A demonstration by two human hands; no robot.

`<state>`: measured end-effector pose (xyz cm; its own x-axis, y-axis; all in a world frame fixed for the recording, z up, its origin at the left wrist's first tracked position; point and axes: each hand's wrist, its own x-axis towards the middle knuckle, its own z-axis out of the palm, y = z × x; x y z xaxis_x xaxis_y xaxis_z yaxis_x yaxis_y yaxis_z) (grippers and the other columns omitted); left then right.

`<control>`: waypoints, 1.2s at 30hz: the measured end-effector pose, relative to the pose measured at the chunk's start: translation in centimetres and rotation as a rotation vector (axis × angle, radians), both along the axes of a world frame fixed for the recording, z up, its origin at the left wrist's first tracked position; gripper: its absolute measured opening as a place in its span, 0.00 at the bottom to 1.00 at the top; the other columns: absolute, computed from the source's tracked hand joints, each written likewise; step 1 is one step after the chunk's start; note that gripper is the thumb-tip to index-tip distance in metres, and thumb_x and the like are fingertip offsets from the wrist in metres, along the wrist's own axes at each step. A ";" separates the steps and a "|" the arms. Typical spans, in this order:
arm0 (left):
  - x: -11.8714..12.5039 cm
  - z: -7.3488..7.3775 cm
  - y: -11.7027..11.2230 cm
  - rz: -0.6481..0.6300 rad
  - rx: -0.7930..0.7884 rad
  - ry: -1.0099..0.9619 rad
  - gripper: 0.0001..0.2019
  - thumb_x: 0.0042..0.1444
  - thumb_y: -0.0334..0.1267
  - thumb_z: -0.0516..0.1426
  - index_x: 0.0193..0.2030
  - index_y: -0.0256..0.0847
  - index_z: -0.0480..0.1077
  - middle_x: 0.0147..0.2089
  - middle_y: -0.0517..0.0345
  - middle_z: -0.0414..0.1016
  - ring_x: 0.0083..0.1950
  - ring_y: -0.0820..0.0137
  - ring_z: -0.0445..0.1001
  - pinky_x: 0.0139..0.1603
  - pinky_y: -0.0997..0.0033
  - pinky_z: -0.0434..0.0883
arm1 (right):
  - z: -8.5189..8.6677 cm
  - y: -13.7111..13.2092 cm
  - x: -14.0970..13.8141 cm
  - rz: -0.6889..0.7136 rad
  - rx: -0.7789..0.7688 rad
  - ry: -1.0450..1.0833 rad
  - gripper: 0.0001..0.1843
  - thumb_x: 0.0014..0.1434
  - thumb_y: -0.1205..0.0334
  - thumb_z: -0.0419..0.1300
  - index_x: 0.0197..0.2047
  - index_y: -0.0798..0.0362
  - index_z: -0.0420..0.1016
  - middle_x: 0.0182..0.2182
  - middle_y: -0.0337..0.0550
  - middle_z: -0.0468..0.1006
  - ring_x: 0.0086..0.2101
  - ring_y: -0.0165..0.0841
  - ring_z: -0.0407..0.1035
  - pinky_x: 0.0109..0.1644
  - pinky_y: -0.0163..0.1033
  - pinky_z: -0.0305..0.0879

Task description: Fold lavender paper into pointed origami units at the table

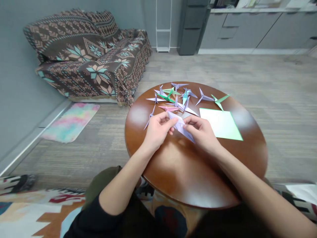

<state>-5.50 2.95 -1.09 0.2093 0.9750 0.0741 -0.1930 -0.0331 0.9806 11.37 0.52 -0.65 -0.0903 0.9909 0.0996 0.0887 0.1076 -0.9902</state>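
A partly folded lilac paper piece (180,127) lies over the middle of a round brown wooden table (188,172). My left hand (158,129) pinches its left end and my right hand (201,131) pinches its right side, fingers closed on the paper. Just beyond my hands sit several finished folded paper cranes (177,96) in lilac, green, teal and pink. A flat light-green paper sheet (220,124) lies right of my right hand. Another green crane (219,101) rests at that sheet's far corner.
A sofa with a brown patterned throw (91,56) stands at the back left. A pastel mat (71,121) lies on the floor by the wall. Grey cabinets (247,29) line the back. A patterned rug (37,208) is under my knees.
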 end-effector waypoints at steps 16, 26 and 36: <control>-0.9 0.0 0.7 -0.039 0.027 0.130 0.19 0.54 0.48 0.69 0.23 0.36 0.72 0.19 0.62 0.69 0.19 0.79 0.64 0.19 0.78 0.60 | -0.1 0.1 0.6 0.170 -0.138 -0.031 0.12 0.61 0.52 0.66 0.38 0.54 0.81 0.32 0.44 0.85 0.30 0.35 0.76 0.33 0.38 0.68; -1.2 0.5 0.9 -0.002 -0.045 -0.038 0.14 0.50 0.42 0.71 0.25 0.34 0.74 0.21 0.61 0.72 0.22 0.79 0.68 0.25 0.80 0.66 | 0.0 0.1 0.2 0.047 0.055 -0.124 0.13 0.60 0.54 0.67 0.30 0.55 0.77 0.24 0.39 0.78 0.25 0.28 0.67 0.29 0.35 0.59; -1.0 0.3 1.1 0.041 -0.100 -0.072 0.23 0.55 0.58 0.67 0.32 0.35 0.76 0.25 0.61 0.72 0.21 0.78 0.69 0.19 0.80 0.64 | -0.5 0.2 0.3 -0.036 0.125 -0.127 0.11 0.61 0.56 0.67 0.30 0.54 0.79 0.26 0.40 0.80 0.26 0.31 0.71 0.31 0.37 0.63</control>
<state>-6.53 4.00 -0.75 0.1664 0.9860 -0.0108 -0.2633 0.0549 0.9632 11.68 0.74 -1.10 -0.0751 0.9744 0.2118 0.2186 0.2233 -0.9499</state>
